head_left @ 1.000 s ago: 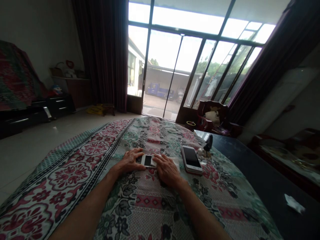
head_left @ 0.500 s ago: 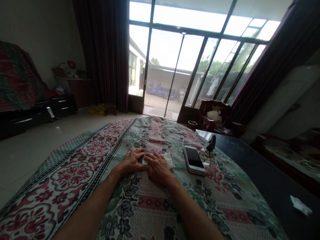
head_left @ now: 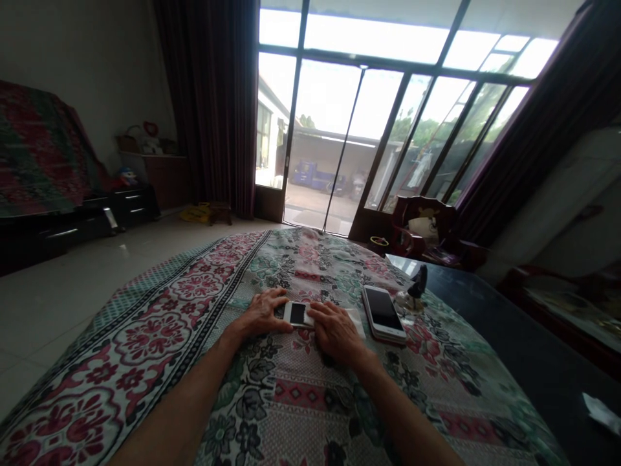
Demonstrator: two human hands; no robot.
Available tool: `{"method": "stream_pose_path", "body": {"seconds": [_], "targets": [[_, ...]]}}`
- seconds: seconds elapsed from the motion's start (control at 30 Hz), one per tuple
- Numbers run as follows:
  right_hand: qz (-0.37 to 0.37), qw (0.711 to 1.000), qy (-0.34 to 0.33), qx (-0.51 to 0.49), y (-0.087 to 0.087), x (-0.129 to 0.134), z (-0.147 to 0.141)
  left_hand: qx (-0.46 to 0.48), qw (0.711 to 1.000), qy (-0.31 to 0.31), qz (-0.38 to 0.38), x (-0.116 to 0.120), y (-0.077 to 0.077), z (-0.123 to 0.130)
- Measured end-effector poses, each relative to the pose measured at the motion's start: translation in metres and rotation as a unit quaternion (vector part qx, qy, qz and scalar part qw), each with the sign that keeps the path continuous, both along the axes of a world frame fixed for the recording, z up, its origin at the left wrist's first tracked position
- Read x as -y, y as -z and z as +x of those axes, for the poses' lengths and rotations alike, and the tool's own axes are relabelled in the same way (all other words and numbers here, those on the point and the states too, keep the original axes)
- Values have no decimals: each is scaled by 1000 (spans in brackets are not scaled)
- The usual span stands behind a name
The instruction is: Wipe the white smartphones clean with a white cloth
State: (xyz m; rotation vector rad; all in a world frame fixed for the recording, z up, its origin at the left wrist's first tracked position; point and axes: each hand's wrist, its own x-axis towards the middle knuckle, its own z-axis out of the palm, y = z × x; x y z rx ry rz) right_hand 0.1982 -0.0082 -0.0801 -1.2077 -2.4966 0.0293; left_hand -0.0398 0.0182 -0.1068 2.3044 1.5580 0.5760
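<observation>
A small white phone with a dark screen [head_left: 297, 313] lies on the patterned cloth [head_left: 301, 359]. My left hand [head_left: 264, 312] grips its left end between thumb and fingers. Over its right part rests my right hand [head_left: 334, 329], fingers pressed together on a white tissue [head_left: 356, 321], which sticks out beyond that hand on the right. A larger white phone [head_left: 383, 312] lies face up to the right of my right hand, touched by neither hand. Just behind it are a clear object and a dark pointed piece [head_left: 418, 282].
A dark glossy table [head_left: 478, 323] extends along the right, with a crumpled white tissue [head_left: 601, 411] near its edge. Beyond the cloth stand a carved wooden chair [head_left: 424, 230], a low stool [head_left: 220, 212] and glass doors. Black drawers [head_left: 130, 204] are at the left.
My right hand has slid right with the tissue, uncovering the small phone's dark screen. My left hand stays at the left end. The view has shifted slightly.
</observation>
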Motion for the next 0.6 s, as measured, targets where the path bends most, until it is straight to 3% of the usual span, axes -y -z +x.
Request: {"method": "stream_pose_path", "body": {"seconds": [0.3,0.6], "targets": [[8,996,-87,14,0,-16,-30,-13,1000,-5,-6,2,-3,1],[-6,997,-79,5,3,-17,-31,-19,1000,-6,15,-3,5,-2]]}}
